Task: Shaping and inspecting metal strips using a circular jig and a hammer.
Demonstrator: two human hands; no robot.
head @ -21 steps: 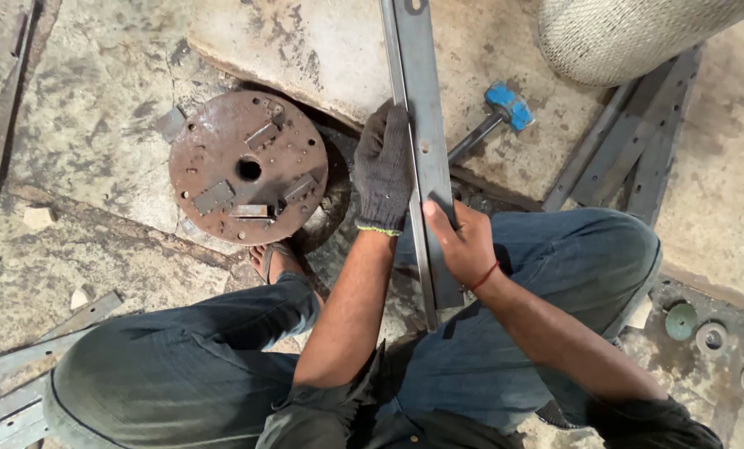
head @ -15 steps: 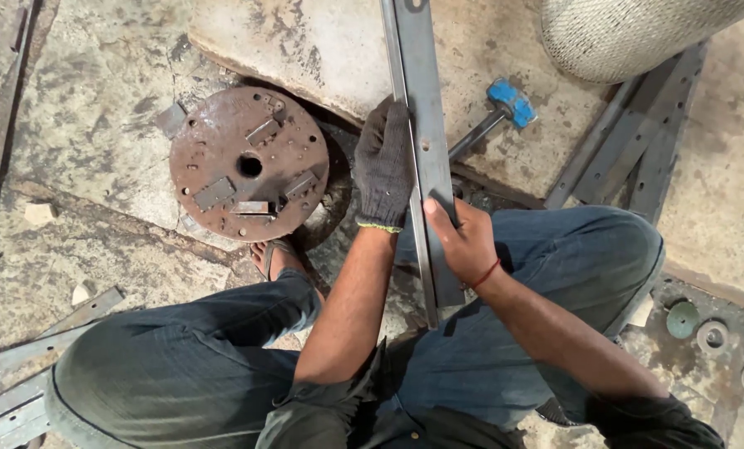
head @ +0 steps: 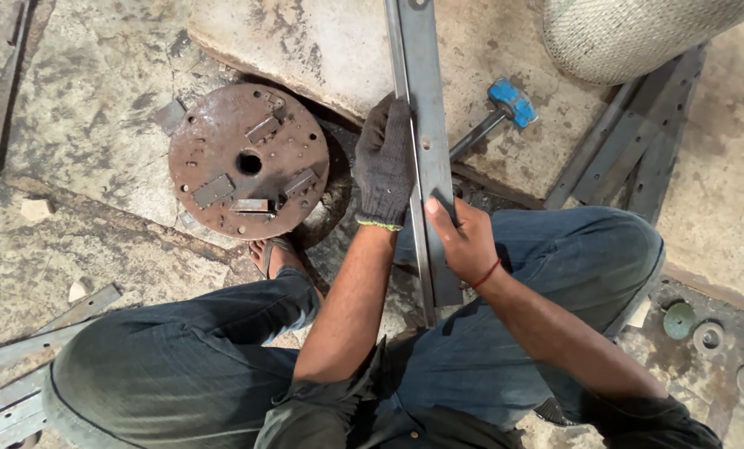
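A long grey steel angle bar (head: 422, 100) runs from the top edge down to my lap. My left hand (head: 384, 162), in a dark knit glove, grips the bar's left flange about midway. My bare right hand (head: 463, 241), with a red thread at the wrist, holds the bar lower down, fingers pressed on its flat face. The bar's near end rests over my right thigh. A rusty round steel plate (head: 247, 162) with small welded blocks and a centre hole lies on the ground just left of my gloved hand.
A blue-headed hammer (head: 509, 104) lies right of the bar. Flat steel strips (head: 638, 133) lean at the right, more strips (head: 14, 374) at the lower left. A woven white sack (head: 638, 33) sits top right. Small discs (head: 679, 320) lie at right. My sandalled foot (head: 276, 254) touches the plate.
The bar and both hands hold almost the same place; the view has shifted slightly.
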